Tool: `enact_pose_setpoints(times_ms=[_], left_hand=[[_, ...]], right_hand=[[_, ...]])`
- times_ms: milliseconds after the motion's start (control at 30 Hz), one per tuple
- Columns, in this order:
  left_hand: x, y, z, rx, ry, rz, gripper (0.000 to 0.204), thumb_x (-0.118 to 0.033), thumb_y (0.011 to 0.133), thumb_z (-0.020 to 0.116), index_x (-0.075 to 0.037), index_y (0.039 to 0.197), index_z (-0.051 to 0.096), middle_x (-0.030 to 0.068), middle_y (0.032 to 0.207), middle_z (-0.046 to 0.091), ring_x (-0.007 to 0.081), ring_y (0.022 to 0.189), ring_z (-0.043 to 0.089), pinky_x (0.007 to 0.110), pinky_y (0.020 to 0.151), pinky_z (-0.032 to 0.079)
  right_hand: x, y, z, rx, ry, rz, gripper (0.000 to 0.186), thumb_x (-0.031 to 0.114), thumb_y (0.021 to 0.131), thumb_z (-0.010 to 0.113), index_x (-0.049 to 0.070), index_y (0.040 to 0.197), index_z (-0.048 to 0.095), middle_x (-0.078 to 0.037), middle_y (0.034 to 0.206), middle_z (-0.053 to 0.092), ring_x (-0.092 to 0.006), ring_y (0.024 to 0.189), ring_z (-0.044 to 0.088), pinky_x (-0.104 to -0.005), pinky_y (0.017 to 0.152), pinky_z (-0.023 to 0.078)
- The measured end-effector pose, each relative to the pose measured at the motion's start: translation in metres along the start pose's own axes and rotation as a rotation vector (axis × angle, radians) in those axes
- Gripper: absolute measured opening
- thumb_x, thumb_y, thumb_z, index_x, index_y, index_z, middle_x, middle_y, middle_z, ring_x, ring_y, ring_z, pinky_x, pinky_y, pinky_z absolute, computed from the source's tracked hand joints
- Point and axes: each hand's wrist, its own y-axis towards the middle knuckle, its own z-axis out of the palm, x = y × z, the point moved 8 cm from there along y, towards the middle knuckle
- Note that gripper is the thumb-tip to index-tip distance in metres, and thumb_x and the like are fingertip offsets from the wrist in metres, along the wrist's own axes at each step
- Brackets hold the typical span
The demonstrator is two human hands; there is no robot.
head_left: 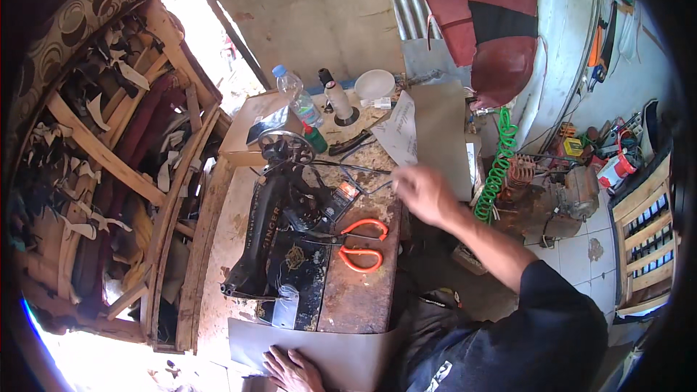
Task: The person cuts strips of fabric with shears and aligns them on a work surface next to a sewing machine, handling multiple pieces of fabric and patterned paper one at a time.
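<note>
My left hand lies with spread fingers on a grey-brown sheet at the front of the worktable. My right hand is raised near the table's right edge, fingers curled; whether they hold anything is unclear. Just beyond it are a large greyish board and white printed paper. A black sewing machine stands left of centre, with orange-handled scissors beside it. Thin dark cords cross the wooden top.
A plastic bottle, thread cone, green bottle and white dish are at the back. A wooden rack of scraps stands left. A green coiled hose, compressor and slatted wooden frame are right.
</note>
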Motion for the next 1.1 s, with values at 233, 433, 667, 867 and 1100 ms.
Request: enact_pose_setpoints(times_ms=[233,433,667,867,1100], left_hand=[[-0.025,-0.004,-0.031,0.178,0.106,-0.017,0.06,-0.049,0.109,0.039,-0.011,0.154,0.05,0.0171,0.16,0.046,0.038,0.149,0.041,0.057,0.123,0.029],[-0.021,-0.005,-0.031,0.175,0.082,0.013,0.06,-0.048,0.108,0.042,-0.01,0.154,0.05,0.0185,0.159,0.047,0.0391,0.147,0.042,0.057,0.123,0.029],[-0.015,-0.006,-0.03,0.17,0.084,0.023,0.06,-0.048,0.108,0.043,-0.011,0.155,0.05,0.0181,0.16,0.046,0.0386,0.148,0.041,0.054,0.124,0.027],[-0.032,-0.012,-0.037,0.175,0.168,0.096,0.059,-0.049,0.107,0.045,-0.011,0.151,0.053,0.0181,0.156,0.05,0.0395,0.143,0.046,0.056,0.117,0.035],[-0.027,-0.025,-0.04,0.194,0.078,0.086,0.06,-0.05,0.108,0.043,-0.012,0.153,0.052,0.017,0.158,0.048,0.0387,0.148,0.041,0.06,0.122,0.029]], right_hand=[[-0.099,0.093,0.02,-0.071,-0.534,0.113,0.041,0.033,0.091,0.074,0.001,0.116,0.071,-0.017,0.108,0.071,-0.0397,0.104,0.069,-0.0525,0.092,0.055],[-0.134,0.144,-0.024,-0.177,-0.402,0.311,0.031,0.032,0.1,0.062,0.009,0.117,0.073,-0.022,0.104,0.074,-0.0411,0.1,0.072,-0.0548,0.085,0.056],[-0.052,0.225,-0.148,-0.368,-0.069,-0.003,0.047,0.041,0.103,0.062,0.004,0.131,0.067,-0.021,0.112,0.075,-0.0339,0.106,0.071,-0.0445,0.093,0.053],[0.073,0.19,-0.135,-0.011,0.256,-0.13,0.056,0.046,0.1,0.069,0.0,0.131,0.068,-0.008,0.11,0.075,-0.0121,0.102,0.066,-0.0296,0.093,0.051],[0.063,0.257,-0.103,-0.192,-0.165,-0.161,0.031,0.032,0.1,0.064,0.008,0.118,0.075,-0.022,0.114,0.074,-0.0421,0.111,0.069,-0.0468,0.096,0.053]])
